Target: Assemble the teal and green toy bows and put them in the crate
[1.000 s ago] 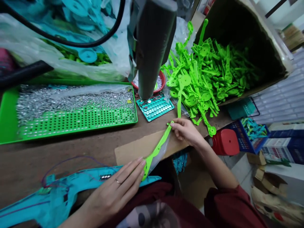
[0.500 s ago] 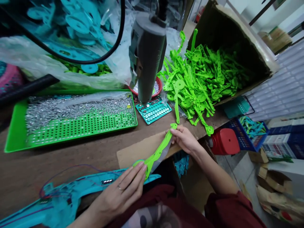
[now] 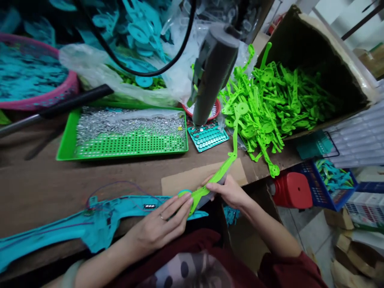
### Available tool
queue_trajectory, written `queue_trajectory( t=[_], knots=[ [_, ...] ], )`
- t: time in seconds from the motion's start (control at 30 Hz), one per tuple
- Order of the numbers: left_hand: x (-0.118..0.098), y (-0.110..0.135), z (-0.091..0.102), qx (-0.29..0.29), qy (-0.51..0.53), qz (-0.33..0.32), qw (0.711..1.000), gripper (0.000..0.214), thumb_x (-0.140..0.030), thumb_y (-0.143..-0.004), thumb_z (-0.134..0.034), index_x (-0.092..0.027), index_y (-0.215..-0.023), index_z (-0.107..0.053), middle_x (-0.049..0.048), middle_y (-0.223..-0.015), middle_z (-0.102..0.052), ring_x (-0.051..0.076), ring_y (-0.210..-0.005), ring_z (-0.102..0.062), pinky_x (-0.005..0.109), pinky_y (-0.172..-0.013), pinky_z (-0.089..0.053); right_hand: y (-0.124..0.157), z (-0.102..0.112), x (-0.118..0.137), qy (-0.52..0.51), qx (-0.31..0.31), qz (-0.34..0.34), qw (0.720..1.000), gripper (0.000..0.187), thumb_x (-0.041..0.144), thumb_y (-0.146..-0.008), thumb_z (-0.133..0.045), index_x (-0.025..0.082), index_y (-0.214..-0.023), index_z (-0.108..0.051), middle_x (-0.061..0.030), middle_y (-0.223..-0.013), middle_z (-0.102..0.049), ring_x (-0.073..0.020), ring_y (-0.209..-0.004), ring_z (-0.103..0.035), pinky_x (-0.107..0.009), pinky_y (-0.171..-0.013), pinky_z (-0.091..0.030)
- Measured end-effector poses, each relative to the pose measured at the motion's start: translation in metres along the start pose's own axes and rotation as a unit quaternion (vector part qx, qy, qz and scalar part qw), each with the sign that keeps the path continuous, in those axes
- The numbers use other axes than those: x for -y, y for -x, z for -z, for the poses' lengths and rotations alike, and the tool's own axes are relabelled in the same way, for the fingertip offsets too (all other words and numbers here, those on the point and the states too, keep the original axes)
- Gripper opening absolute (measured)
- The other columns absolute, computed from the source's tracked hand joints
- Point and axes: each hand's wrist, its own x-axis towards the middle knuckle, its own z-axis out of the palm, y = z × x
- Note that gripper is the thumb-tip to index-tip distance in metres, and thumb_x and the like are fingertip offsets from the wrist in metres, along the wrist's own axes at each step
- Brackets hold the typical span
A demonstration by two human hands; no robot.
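Observation:
A long lime-green plastic part [image 3: 222,169] slants up and away from me above the table's front edge, with a greyish translucent strip along its underside. My left hand [image 3: 166,218] is closed on its near end, fingers flat together on top. Around its middle, my right hand [image 3: 231,193] pinches it between thumb and fingers. The far end lines up with a loose green arm with a round disc [image 3: 241,109]; whether the two are joined I cannot tell. Beneath my left hand lies a long blue plastic shell [image 3: 105,216] with thin wires.
A green tray [image 3: 126,150] of small metal screws stands at the left. A grey powered screwdriver [image 3: 214,72] hangs over a teal tray [image 3: 208,140] of round metal pieces. Green parts [image 3: 270,104] spill from a cardboard box [image 3: 318,48]. A cardboard sheet [image 3: 177,182] lies by my hands.
My right hand has slid down the green part from its far end to its middle. The part's far end now lines up with the disc-ended arm. The view has shifted left.

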Motion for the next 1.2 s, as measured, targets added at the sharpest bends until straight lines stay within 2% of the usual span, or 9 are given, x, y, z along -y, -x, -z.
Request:
queue_trajectory(
  t=[0.13, 0.23, 0.37, 0.47, 0.63, 0.77, 1.03, 1.13, 1.2],
  knots=[
    [0.002, 0.000, 0.003, 0.009, -0.018, -0.002, 1.000, 0.025, -0.004, -0.091, -0.054, -0.012, -0.109, -0.068, 0.0114, -0.132, -0.065, 0.030, -0.140, -0.046, 0.047, -0.120, -0.040, -0.001, 0.005, -0.003, 0.033, -0.001, 0.038, 0.999, 0.034, 0.043, -0.067, -0.088, 0.015, -0.082, -0.075, -0.0033, -0.077, -0.073, -0.0156, -0.074, -0.067, -0.027, -0.073, -0.054],
    [-0.005, -0.004, 0.006, -0.003, 0.010, 0.027, 1.000, 0.020, -0.014, -0.094, -0.057, -0.011, -0.112, -0.066, 0.0130, -0.130, -0.066, 0.028, -0.136, -0.050, 0.043, -0.117, -0.044, -0.002, 0.013, 0.000, 0.068, 0.026, 0.023, 0.997, 0.039, 0.047, -0.068, -0.087, 0.016, -0.088, -0.075, -0.0036, -0.079, -0.073, -0.0149, -0.067, -0.065, -0.026, -0.065, -0.054],
    [-0.016, -0.026, 0.011, -0.018, 0.085, 0.252, 0.964, 0.026, -0.035, -0.100, -0.052, -0.013, -0.110, -0.063, 0.0166, -0.130, -0.064, 0.027, -0.123, -0.060, 0.040, -0.100, -0.054, -0.004, 0.019, 0.005, 0.126, 0.020, 0.002, 0.992, 0.037, 0.047, -0.070, -0.085, 0.016, -0.086, -0.074, -0.0018, -0.070, -0.069, -0.0125, -0.054, -0.058, -0.023, -0.050, -0.048],
    [-0.008, -0.050, 0.014, 0.057, 0.118, 0.379, 0.916, 0.028, -0.038, -0.098, -0.054, -0.015, -0.114, -0.063, 0.0115, -0.111, -0.071, 0.025, -0.101, -0.068, 0.038, -0.086, -0.054, -0.007, 0.018, 0.009, 0.154, 0.013, 0.032, 0.987, 0.035, 0.044, -0.068, -0.087, 0.017, -0.087, -0.075, -0.0031, -0.077, -0.071, -0.0152, -0.067, -0.063, -0.025, -0.060, -0.052],
    [0.023, -0.068, 0.013, 0.181, 0.246, 0.382, 0.872, 0.019, -0.039, -0.091, -0.068, -0.021, -0.090, -0.072, 0.0036, -0.092, -0.072, 0.023, -0.089, -0.068, 0.034, -0.077, -0.046, -0.005, 0.016, 0.019, 0.197, 0.018, 0.033, 0.980, 0.034, 0.043, -0.067, -0.087, 0.018, -0.085, -0.072, -0.0017, -0.074, -0.068, -0.0137, -0.062, -0.059, -0.024, -0.056, -0.048],
    [0.030, -0.068, 0.011, 0.158, 0.289, 0.414, 0.849, 0.014, -0.038, -0.085, -0.074, -0.024, -0.081, -0.072, -0.0018, -0.084, -0.072, 0.021, -0.083, -0.066, 0.032, -0.072, -0.040, -0.001, 0.015, 0.021, 0.212, 0.034, 0.002, 0.977, 0.034, 0.044, -0.069, -0.085, 0.018, -0.087, -0.073, -0.0017, -0.073, -0.068, -0.0123, -0.054, -0.054, -0.025, -0.050, -0.046],
    [0.031, -0.068, 0.008, 0.126, 0.296, 0.445, 0.836, 0.016, -0.037, -0.082, -0.075, -0.025, -0.073, -0.070, -0.0040, -0.074, -0.069, 0.019, -0.071, -0.063, 0.031, -0.063, -0.038, -0.002, 0.009, 0.004, 0.219, -0.029, 0.075, 0.972, 0.034, 0.051, -0.071, -0.081, 0.020, -0.081, -0.071, -0.0040, -0.075, -0.068, -0.0186, -0.067, -0.061, -0.031, -0.061, -0.053],
    [0.031, -0.069, 0.003, 0.145, 0.279, 0.445, 0.839, 0.015, -0.038, -0.080, -0.077, -0.024, -0.080, -0.071, -0.0023, -0.082, -0.072, 0.022, -0.081, -0.067, 0.032, -0.069, -0.042, -0.001, 0.021, 0.026, 0.262, 0.044, -0.031, 0.964, 0.037, 0.055, -0.076, -0.077, 0.018, -0.073, -0.070, -0.0019, -0.063, -0.064, -0.0138, -0.053, -0.054, -0.025, -0.047, -0.043],
    [0.029, -0.070, 0.001, 0.170, 0.265, 0.434, 0.844, 0.016, -0.038, -0.083, -0.076, -0.023, -0.087, -0.072, -0.0002, -0.090, -0.073, 0.025, -0.090, -0.068, 0.034, -0.075, -0.046, -0.003, 0.031, 0.055, 0.360, 0.109, -0.082, 0.923, 0.033, 0.049, -0.079, -0.076, 0.017, -0.073, -0.072, -0.0011, -0.059, -0.062, -0.0123, -0.047, -0.051, -0.023, -0.041, -0.037]
  ],
)
